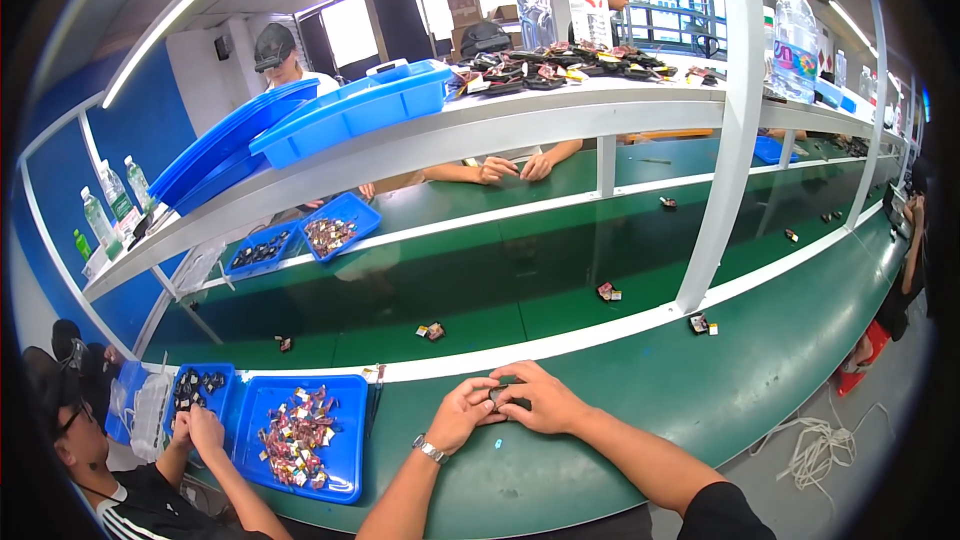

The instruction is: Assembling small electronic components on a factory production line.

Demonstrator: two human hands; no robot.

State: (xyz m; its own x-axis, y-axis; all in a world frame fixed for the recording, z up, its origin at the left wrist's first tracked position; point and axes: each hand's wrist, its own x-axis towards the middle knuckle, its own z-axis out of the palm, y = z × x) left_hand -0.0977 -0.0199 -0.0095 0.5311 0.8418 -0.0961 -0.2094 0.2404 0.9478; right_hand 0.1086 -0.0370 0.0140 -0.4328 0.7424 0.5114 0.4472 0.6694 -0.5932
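My left hand [458,414], with a metal watch on the wrist, and my right hand [543,398] meet above the green work surface [620,415]. Fingers of both are closed around a small black part [497,394], mostly covered by the fingertips, so its exact kind cannot be made out. A tiny light-blue piece [498,444] lies on the surface just below my hands. Left of my left forearm stands a blue tray [347,420] with a heap of small dark-red, white and yellow pieces [296,440] in it.
Beside me on the left, a co-worker's hands [198,430] are at a second blue tray [228,387] of black parts. A white metal post [725,160] carries a shelf with blue bins [350,110] and bottles. Small parts [430,331] sit spaced along the green strip beyond the white rail.
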